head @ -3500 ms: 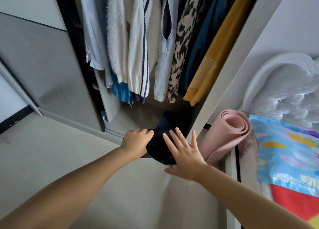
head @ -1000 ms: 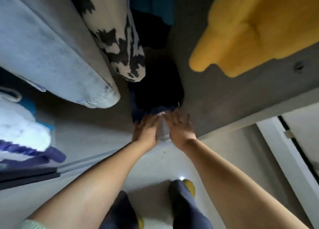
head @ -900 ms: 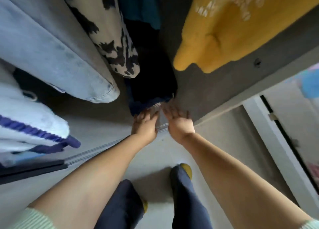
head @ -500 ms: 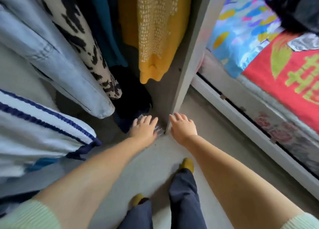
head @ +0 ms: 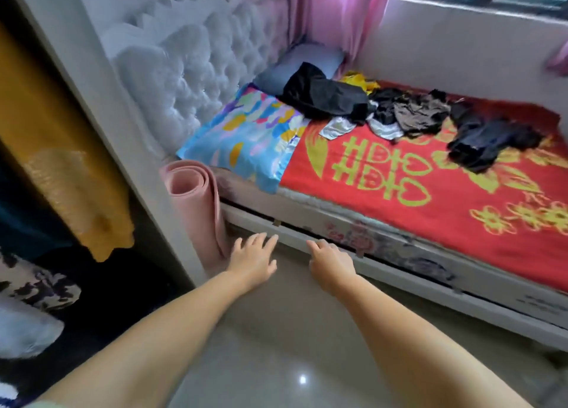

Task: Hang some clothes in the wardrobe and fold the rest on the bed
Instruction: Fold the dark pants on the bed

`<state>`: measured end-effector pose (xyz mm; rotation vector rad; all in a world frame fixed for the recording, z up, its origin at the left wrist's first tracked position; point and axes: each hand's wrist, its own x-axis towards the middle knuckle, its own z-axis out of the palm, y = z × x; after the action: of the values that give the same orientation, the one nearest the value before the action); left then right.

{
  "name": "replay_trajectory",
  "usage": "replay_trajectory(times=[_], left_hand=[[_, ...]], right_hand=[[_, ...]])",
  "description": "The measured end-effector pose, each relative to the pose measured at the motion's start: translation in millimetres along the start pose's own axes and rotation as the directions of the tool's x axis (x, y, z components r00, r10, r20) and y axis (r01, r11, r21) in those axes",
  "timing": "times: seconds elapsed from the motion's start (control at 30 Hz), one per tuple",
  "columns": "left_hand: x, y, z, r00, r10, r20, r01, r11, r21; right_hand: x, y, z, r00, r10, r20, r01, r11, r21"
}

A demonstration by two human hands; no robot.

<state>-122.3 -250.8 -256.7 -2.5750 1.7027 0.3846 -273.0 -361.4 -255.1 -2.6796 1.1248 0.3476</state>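
Note:
Both of my hands are empty and held out over the floor beside the bed. My left hand (head: 253, 258) has its fingers spread, close to a rolled pink mat. My right hand (head: 330, 261) hangs relaxed near the bed frame (head: 399, 263). On the red bedspread (head: 430, 198) lie several loose dark garments: a black one (head: 322, 95) by the pillow, a brownish-black one (head: 415, 115), and a navy one (head: 488, 140). The open wardrobe (head: 101, 106) at the left holds a hanging yellow garment (head: 61, 149) and a black-and-white patterned one (head: 37, 287).
A rolled pink mat (head: 196, 204) stands between the wardrobe side and the bed. A colourful pillow (head: 242, 137) and a tufted headboard (head: 196, 63) are at the bed's head. Pink curtains (head: 338, 11) hang under the window. The glossy floor (head: 292, 346) lies below my arms.
My view has swung from the wardrobe floor to the bed. Both hands have left the dark folded garment in the wardrobe and now hover empty near the bed frame.

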Motion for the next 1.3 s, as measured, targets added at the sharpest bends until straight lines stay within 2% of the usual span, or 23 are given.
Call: replay_trajectory(times=[0.23,0.33,0.6,0.87,1.03,1.13,1.3], left_hand=[[75,157,-29,0.985,0.168,-0.035,-0.169,0.985,-0.02],[103,208,-36,0.976,0.219,-0.022,-0.22,0.975,-0.034],[188,246,-49,0.961,0.277,0.024,-0.277,0.961,-0.015],[341,283,-82,0.934,0.356,0.041,-0.357,0.934,0.024],[431,304,-113,0.902,0.43,0.021,-0.431,0.901,0.056],[463,326,-112,0.892,0.447,0.067,-0.451,0.888,0.083],[507,376,-94,0.852,0.513,0.106,-0.521,0.85,0.075]], right_hand=[[-10,149,-45,0.987,0.132,-0.09,-0.13,0.991,0.027],[-13,203,-52,0.977,0.197,-0.081,-0.194,0.98,0.044],[24,284,-61,0.958,0.283,-0.038,-0.281,0.958,0.06],[119,374,-111,0.907,0.416,-0.068,-0.411,0.908,0.08],[169,415,-143,0.856,0.503,-0.116,-0.482,0.859,0.169],[185,438,-140,0.861,0.499,-0.093,-0.484,0.863,0.144],[202,498,-135,0.82,0.571,-0.043,-0.557,0.813,0.172]])
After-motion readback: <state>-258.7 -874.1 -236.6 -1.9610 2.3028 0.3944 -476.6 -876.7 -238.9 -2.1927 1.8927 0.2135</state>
